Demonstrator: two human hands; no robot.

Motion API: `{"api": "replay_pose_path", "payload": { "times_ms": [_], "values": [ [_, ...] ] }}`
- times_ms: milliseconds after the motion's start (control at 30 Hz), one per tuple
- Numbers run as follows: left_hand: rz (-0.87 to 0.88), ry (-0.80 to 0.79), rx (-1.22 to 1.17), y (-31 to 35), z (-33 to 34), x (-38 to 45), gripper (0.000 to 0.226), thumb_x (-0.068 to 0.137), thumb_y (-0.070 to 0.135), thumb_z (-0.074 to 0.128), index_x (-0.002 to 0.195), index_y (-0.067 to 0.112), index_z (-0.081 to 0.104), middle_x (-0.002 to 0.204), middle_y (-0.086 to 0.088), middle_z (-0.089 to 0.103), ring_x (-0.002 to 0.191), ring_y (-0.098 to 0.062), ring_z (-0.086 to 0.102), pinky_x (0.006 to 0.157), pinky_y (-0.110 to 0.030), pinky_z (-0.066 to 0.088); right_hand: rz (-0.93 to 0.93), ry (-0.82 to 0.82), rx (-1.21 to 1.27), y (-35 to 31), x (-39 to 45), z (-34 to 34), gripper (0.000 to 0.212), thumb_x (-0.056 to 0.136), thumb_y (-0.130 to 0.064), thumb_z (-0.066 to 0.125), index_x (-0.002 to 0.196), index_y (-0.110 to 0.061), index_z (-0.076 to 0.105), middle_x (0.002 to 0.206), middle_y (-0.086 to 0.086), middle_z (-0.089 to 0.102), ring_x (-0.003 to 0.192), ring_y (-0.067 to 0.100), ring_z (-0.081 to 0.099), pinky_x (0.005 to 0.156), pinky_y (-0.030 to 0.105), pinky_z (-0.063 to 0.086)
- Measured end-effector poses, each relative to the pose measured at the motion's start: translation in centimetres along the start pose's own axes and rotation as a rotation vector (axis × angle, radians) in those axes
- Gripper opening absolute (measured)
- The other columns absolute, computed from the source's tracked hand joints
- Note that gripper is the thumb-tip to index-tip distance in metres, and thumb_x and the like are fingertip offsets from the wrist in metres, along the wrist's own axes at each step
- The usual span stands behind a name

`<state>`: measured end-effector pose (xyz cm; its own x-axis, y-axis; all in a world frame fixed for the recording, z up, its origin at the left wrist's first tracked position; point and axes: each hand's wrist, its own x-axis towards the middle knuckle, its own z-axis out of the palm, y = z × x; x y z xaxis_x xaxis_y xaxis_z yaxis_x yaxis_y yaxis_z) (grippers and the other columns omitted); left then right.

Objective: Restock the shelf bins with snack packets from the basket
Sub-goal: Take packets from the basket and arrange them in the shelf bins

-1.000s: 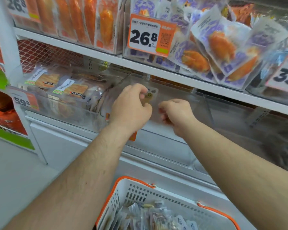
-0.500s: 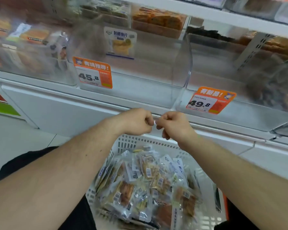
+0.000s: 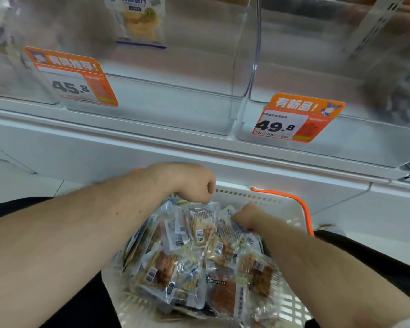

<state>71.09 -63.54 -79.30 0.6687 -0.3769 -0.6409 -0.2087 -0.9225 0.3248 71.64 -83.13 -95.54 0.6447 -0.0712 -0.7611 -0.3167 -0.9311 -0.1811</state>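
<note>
A white basket (image 3: 285,207) with an orange handle sits low in front of me, heaped with several clear snack packets (image 3: 166,273). My left hand (image 3: 189,183) hovers over the far end of the heap with fingers curled under; its fingertips touch a packet's top edge, and any grip is hidden. My right hand (image 3: 245,216) digs into the heap, fingers curled round a packet (image 3: 225,229). Above, the clear shelf bin (image 3: 175,114) with the 45.8 tag (image 3: 74,78) holds a single packet (image 3: 139,22) at its back.
A second clear bin (image 3: 369,147) with a 49.8 tag (image 3: 291,119) stands to the right, dark goods blurred behind it. A white shelf ledge (image 3: 128,147) runs between bins and basket. Pale floor lies to the left.
The view has dropped from the shelf to the basket. Both hands came away from the bin, met in front of the ledge, then went down onto the packets.
</note>
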Motion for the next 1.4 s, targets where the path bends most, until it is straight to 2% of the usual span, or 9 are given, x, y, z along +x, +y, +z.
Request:
{"api": "replay_pose_path", "payload": {
  "times_ms": [133,267,367,467,567,733,1033,1233,1400],
  "values": [
    [-0.015,0.001,0.008,0.0,-0.1,0.3,0.033,0.096,0.026,0.054,0.128,0.018,0.058,0.122,0.000,0.064,0.085,-0.015,0.063,0.083,-0.032,0.054,-0.014,0.027,0.011,0.0,0.4,0.5,0.012,0.082,-0.009,0.057,0.073,-0.003,0.062,0.071,0.010,0.059,0.057,0.021,0.056,0.051,0.023,0.046],
    [0.001,0.021,-0.014,-0.3,-0.1,-1.1,0.035,0.098,0.028,0.055,0.132,0.021,0.055,0.126,0.006,0.059,0.087,-0.010,0.060,0.086,-0.030,0.050,-0.095,0.087,-0.213,-0.1,-1.6,-1.1,0.019,0.092,-0.007,0.051,0.095,-0.004,0.070,0.096,0.009,0.064,0.091,0.022,0.063,0.082,0.031,0.056],
    [0.009,0.040,-0.032,-1.1,0.1,-2.2,0.032,0.095,0.029,0.057,0.125,0.020,0.060,0.123,0.003,0.064,0.098,-0.017,0.064,0.089,-0.036,0.053,-0.154,0.193,-0.260,-0.6,-4.1,-3.3,0.021,0.091,-0.005,0.044,0.080,-0.007,0.062,0.078,0.006,0.058,0.077,0.024,0.057,0.066,0.028,0.047],
    [0.022,0.073,-0.065,-1.8,0.0,-3.7,0.033,0.094,0.029,0.060,0.126,0.022,0.059,0.122,0.004,0.061,0.086,-0.010,0.059,0.077,-0.028,0.049,-0.197,0.289,-0.292,-1.8,-7.0,-5.6,0.015,0.086,-0.004,0.050,0.080,-0.011,0.063,0.078,0.007,0.061,0.075,0.027,0.059,0.064,0.029,0.045],
    [0.044,0.155,-0.121,-2.3,-0.3,-4.9,0.044,0.095,0.032,0.060,0.136,0.020,0.052,0.131,0.003,0.056,0.100,-0.013,0.057,0.088,-0.029,0.048,-0.277,0.363,-0.318,-3.9,-10.6,-7.5,0.017,0.086,-0.006,0.051,0.081,-0.016,0.064,0.081,0.003,0.064,0.076,0.025,0.060,0.064,0.030,0.050],
    [0.061,0.296,-0.309,-3.5,-1.2,-6.8,0.073,0.086,0.047,0.070,0.147,0.020,0.039,0.141,0.002,0.052,0.111,-0.015,0.058,0.091,-0.026,0.045,-0.448,0.418,-0.263,-8.6,-16.9,-10.1,0.032,0.088,-0.009,0.059,0.060,-0.020,0.046,0.065,-0.005,0.049,0.064,0.016,0.046,0.053,0.024,0.037],
    [0.155,0.496,-0.792,-6.8,-2.8,-9.8,0.014,0.084,0.006,0.075,0.097,0.010,0.072,0.091,-0.008,0.076,0.083,-0.023,0.073,0.076,-0.037,0.060,-0.692,0.400,0.118,-15.3,-22.7,-10.6,0.007,0.088,-0.011,0.068,0.082,-0.012,0.070,0.074,0.003,0.067,0.066,0.015,0.059,0.057,0.021,0.047],
    [0.170,0.725,-1.060,-9.7,-5.0,-11.3,0.010,0.088,0.006,0.071,0.088,0.016,0.071,0.081,0.002,0.076,0.073,-0.012,0.070,0.071,-0.030,0.056,-0.720,0.774,0.513,-15.4,-22.3,-11.4,0.019,0.083,-0.021,0.076,0.098,-0.026,0.065,0.092,-0.011,0.068,0.067,0.002,0.054,0.067,0.023,0.044],
    [0.259,0.836,-1.221,-9.7,-5.8,-11.6,0.017,0.090,0.001,0.065,0.092,0.017,0.071,0.085,0.002,0.076,0.070,-0.010,0.065,0.059,-0.019,0.049,-0.624,0.519,0.845,-16.2,-22.1,-11.5,0.036,0.083,-0.014,0.078,0.114,-0.015,0.059,0.102,0.004,0.067,0.055,0.015,0.054,0.045,0.023,0.040]
  ]
}}
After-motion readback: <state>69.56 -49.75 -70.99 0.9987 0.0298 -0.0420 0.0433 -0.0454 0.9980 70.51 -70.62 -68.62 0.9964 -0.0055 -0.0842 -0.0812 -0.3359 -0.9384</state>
